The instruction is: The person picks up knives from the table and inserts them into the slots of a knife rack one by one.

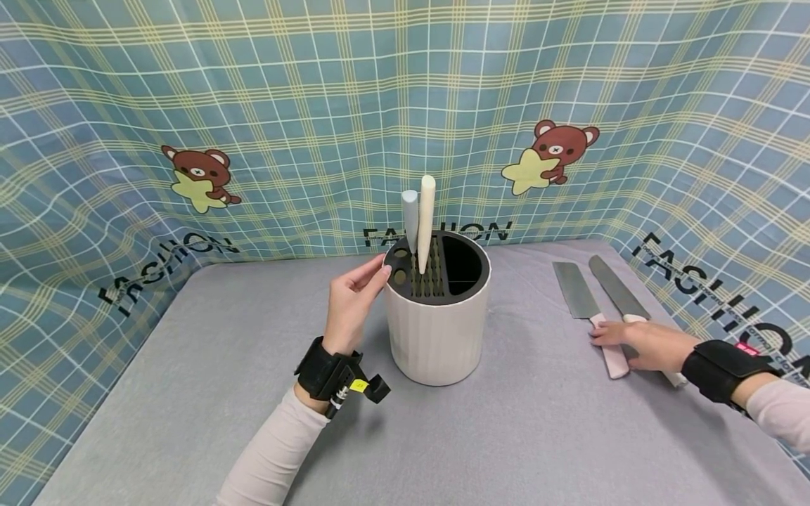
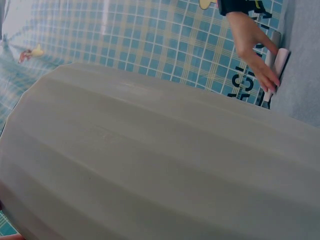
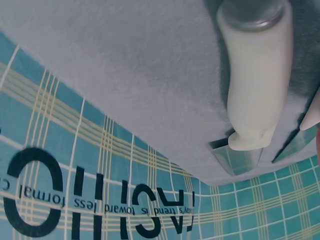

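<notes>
A white ribbed knife holder (image 1: 436, 344) with a black slotted top stands upright mid-table. Two handles rise from it, a grey-blue one (image 1: 410, 218) and a cream one (image 1: 427, 218); what lies below them is hidden. My left hand (image 1: 351, 306) grips the holder's left rim, thumb at the top edge. On the right lies a cleaver (image 1: 576, 289) with a broad blade and pale pink handle. My right hand (image 1: 652, 346) holds that handle, fingers over one side, thumb at the other. Beside it lies a second knife (image 1: 616, 284), its white handle (image 3: 260, 80) partly under the hand.
Grey cloth (image 1: 190, 393) covers the table. A blue checked curtain (image 1: 304, 126) with bear prints closes off the back and both sides, close behind the knives. The black-topped holder has a large open compartment (image 1: 465, 263) on its right.
</notes>
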A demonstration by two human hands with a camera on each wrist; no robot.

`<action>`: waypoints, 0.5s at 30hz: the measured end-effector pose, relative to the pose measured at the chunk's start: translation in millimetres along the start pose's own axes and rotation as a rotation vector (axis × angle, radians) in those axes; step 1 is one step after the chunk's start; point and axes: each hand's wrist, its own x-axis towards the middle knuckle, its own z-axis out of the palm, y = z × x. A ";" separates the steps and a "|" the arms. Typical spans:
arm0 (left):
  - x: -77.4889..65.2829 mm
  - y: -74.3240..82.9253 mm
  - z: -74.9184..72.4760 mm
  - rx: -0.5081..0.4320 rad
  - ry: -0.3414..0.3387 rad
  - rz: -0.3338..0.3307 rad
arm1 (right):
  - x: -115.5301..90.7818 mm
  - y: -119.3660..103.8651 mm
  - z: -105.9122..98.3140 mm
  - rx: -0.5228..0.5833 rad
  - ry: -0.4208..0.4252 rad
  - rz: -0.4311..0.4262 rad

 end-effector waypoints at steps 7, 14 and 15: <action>-0.3 0.5 0.0 0.009 0.002 0.001 | 1.5 2.3 0.4 -0.030 0.003 -0.042; -0.4 -0.1 0.4 0.011 -0.002 0.006 | 4.2 0.2 0.8 -0.024 0.049 -0.058; -0.5 -0.1 0.5 0.012 -0.001 0.006 | 5.0 -0.6 0.7 -0.014 0.053 -0.055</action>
